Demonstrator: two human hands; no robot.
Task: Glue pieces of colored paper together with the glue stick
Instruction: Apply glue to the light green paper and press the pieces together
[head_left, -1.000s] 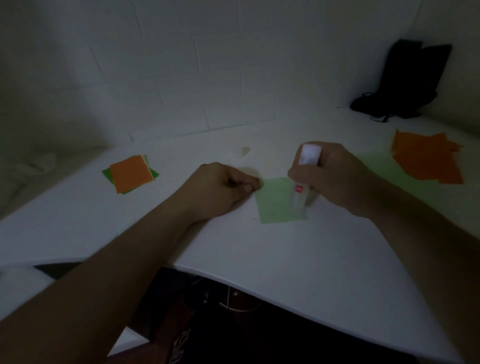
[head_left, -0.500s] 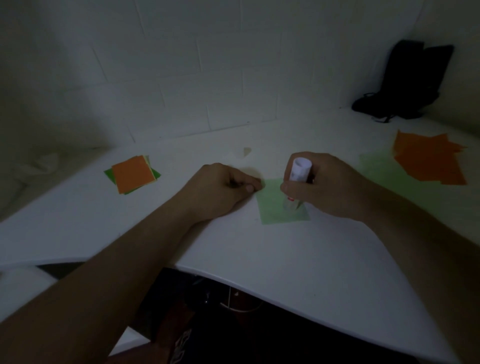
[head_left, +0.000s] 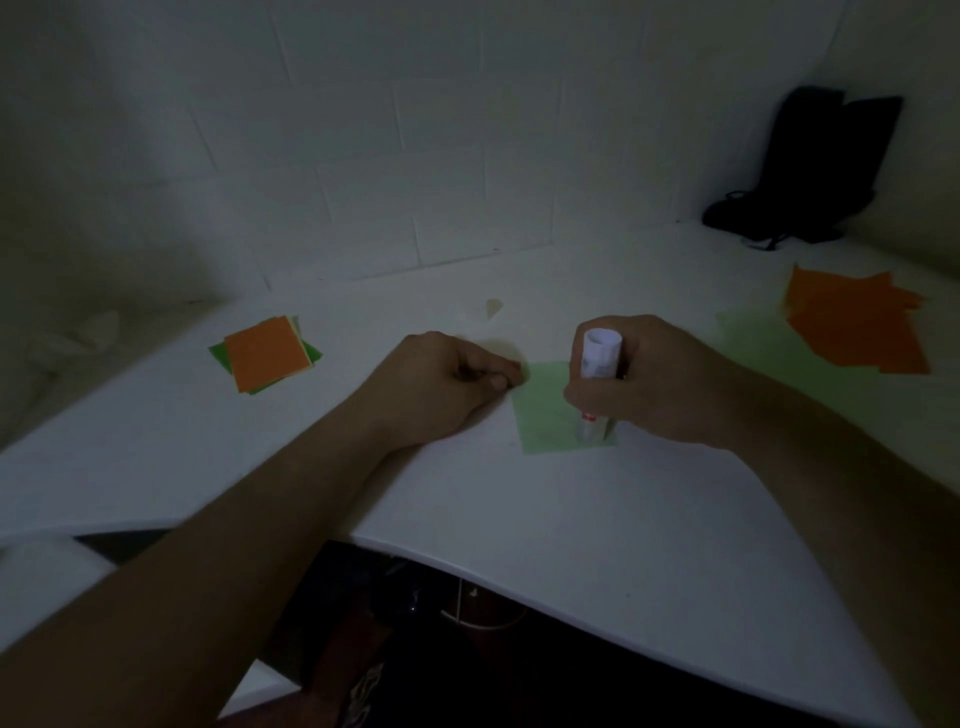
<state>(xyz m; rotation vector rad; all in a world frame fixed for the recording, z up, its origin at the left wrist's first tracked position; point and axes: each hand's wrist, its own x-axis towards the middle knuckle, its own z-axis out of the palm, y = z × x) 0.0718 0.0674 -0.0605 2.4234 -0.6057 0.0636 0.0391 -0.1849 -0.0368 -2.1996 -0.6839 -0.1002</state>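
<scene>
Head view, dim light. Your right hand (head_left: 660, 379) is wrapped around the glue stick (head_left: 597, 389), fingers and thumb curled on the barrel. The stick stands near upright, long axis tilted slightly left at the top, tip down on the light green square (head_left: 543, 410) near its near-right corner. The square lies flat on the white table (head_left: 571, 519), between your 2 hands, directly under the stick. Your left hand (head_left: 447, 387) is curled, fingertips at the square's far-left corner; whether it pins the edge or just rests beside it can't be told. Judgement: glue is going on, so the next stroke likely runs left/far across the bare green. 2nd-sheet supply: orange stack w/ green beneath (head_left: 265, 353) far left; loose orange sheets (head_left: 857, 327) far right, nearer your right hand.
</scene>
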